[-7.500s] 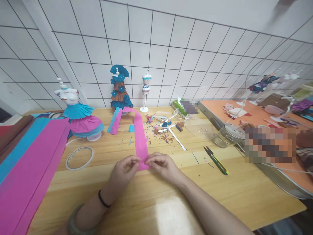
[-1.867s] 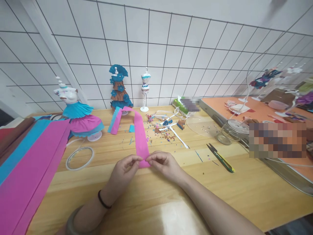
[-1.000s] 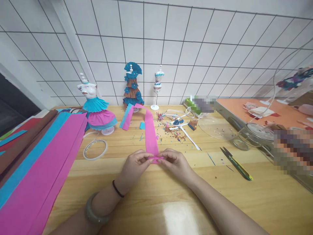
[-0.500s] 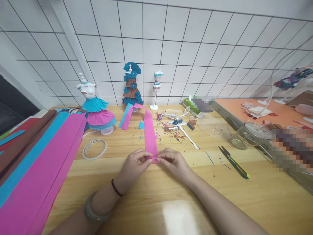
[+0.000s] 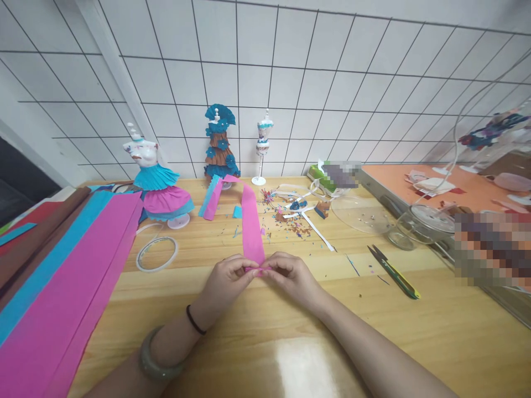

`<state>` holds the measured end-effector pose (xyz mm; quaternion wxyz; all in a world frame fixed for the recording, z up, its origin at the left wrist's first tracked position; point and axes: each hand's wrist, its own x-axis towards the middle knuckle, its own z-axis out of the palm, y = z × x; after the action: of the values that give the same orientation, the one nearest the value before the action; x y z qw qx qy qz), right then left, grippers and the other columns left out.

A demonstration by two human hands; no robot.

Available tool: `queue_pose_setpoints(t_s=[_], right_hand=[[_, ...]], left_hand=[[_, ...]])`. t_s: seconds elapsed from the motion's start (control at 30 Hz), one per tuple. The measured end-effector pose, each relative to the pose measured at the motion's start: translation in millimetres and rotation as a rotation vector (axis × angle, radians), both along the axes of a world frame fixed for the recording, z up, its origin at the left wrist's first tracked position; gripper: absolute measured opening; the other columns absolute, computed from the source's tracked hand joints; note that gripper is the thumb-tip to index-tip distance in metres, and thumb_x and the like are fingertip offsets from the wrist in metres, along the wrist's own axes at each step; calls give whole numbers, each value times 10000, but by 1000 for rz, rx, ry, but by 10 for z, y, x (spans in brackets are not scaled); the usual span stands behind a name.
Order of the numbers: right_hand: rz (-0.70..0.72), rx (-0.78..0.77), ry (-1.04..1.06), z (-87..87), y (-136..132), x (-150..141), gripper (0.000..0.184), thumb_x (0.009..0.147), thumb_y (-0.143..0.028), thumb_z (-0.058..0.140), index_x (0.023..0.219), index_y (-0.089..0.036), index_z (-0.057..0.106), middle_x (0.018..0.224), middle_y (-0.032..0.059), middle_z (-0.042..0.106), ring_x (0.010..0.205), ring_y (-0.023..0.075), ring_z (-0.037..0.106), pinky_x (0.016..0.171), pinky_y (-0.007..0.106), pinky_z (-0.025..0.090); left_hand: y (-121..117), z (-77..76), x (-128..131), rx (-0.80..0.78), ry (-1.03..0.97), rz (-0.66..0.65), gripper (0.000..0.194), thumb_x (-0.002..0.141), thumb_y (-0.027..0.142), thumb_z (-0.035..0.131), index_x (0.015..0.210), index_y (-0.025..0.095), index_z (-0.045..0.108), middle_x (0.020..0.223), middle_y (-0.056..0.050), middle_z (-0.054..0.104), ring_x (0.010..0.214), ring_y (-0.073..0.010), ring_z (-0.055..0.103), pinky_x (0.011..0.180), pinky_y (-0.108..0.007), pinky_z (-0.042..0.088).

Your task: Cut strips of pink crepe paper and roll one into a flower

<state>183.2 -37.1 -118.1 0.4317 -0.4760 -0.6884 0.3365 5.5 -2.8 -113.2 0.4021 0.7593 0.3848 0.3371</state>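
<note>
A long pink crepe paper strip (image 5: 252, 229) runs from the back of the wooden table toward me, its near end folded over. My left hand (image 5: 230, 282) pinches the left side of that fold between thumb and fingers. On the other side, my right hand (image 5: 292, 279) pinches the same fold, the two hands almost touching. The strip's far end bends left and joins a pink piece with a blue ruffled edge (image 5: 209, 197). A small blue paper piece (image 5: 237, 211) lies beside the strip.
Left are large crepe paper sheets (image 5: 83, 265), a tape roll (image 5: 157, 254) and a mini dress form in a blue-pink skirt (image 5: 166, 199). Behind stand a blue-brown dressed form (image 5: 222, 143) and a bare form (image 5: 263, 143). Right are paper scraps (image 5: 296, 221) and thread snips (image 5: 394, 272).
The whole view has shifted slightly, so things sit a little further left. Both hands keep their pinch on the pink strip's folded end, with barely any movement.
</note>
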Motion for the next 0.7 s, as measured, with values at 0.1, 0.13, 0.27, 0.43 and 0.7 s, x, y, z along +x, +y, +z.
queue_pose_setpoints(t_s=[0.1,0.13,0.27,0.43,0.7], right_hand=[[6,-6,44,13,11,12,145,812,-281,580,823,-201,700,798,57,669,739,149,600,678,273,462],[6,-16,68,15,15,13,143,806,-287,586,821,-206,704,800,56,672,743,150,602,682,276,463],[-6,-69,149,-3,23,2,139,782,-294,610,808,-202,711,807,63,682,750,160,609,699,291,467],[-16,-130,213,-38,30,-1,175,776,-319,605,843,-190,704,797,61,693,735,160,622,681,289,479],[-37,-202,279,-43,33,12,195,753,-339,619,823,-172,693,779,53,707,713,153,632,685,285,480]], left_hand=[[15,-20,-4,-15,3,6,154,780,273,574,788,155,674,746,-34,654,685,-132,581,641,-225,454],[21,-27,-5,-17,3,10,152,782,270,572,781,155,671,743,-32,656,688,-131,583,643,-224,455],[30,-38,-2,-18,0,32,135,772,250,572,760,154,666,729,-26,662,681,-129,589,637,-217,461],[12,-44,-3,-87,-14,77,127,746,249,594,783,162,679,753,-25,692,704,-139,623,676,-226,489],[45,-103,-20,-231,-123,71,170,716,262,614,817,145,686,809,-54,716,740,-163,655,702,-248,522]])
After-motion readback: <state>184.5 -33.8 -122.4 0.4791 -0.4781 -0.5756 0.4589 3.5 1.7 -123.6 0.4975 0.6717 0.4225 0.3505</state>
